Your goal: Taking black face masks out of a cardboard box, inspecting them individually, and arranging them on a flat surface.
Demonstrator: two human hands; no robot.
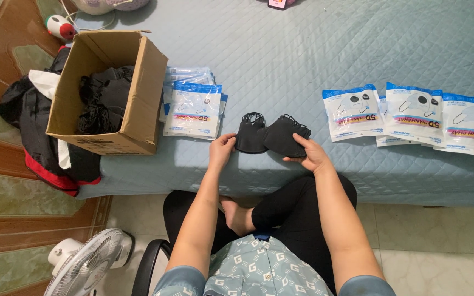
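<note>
The left hand (pixel 222 147) pinches the near left edge of a small stack of black face masks (pixel 249 133), fingers closed on it, while the right hand (pixel 311 154) grips a second black mask bundle (pixel 283 137) from below and the right, fingers curled around its lower edge. Both bundles lie touching each other on the pale blue quilted bed (pixel 303 49), close to its near edge, with their ear loops bunched at the top. Just left of the masks sits a pile of white and blue printed mask pouches (pixel 193 107), and touching that pile on its far left stands an open cardboard box (pixel 111 93) with more black masks heaped inside. Beyond the box, off the bed's left edge, dark clothing with red trim (pixel 39 142) hangs down toward the patterned floor. Well to the right of the masks, three more filled pouches (pixel 412 112) lie in an overlapping row. Below the masks, the person's crossed legs in black trousers (pixel 297 208) show, and a white fan (pixel 83 263) stands at lower left.
</note>
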